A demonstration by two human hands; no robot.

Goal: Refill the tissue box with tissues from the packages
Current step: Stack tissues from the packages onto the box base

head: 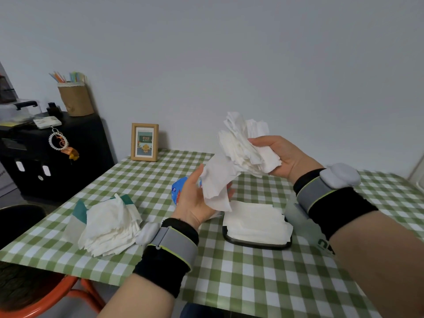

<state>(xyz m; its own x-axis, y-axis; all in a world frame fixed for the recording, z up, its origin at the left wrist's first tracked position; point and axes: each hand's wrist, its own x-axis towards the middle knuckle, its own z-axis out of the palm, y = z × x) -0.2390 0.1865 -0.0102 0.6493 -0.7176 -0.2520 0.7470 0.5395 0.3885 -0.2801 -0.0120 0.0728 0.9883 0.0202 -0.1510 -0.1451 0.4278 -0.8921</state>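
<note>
Your right hand (278,157) grips a crumpled wad of white tissues (241,148); your left hand (195,200) curls round its hanging lower end. Surface: green-and-white checked tablecloth (229,283), against a plain grey wall (252,53). The black-rimmed tissue box (257,244) lies open on the cloth below both hands, filled with flat white sheets.

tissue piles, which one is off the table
The bunch gripped by the right hand, left hand holding its hanging end. The others lie in the black box and on the green package.
</note>
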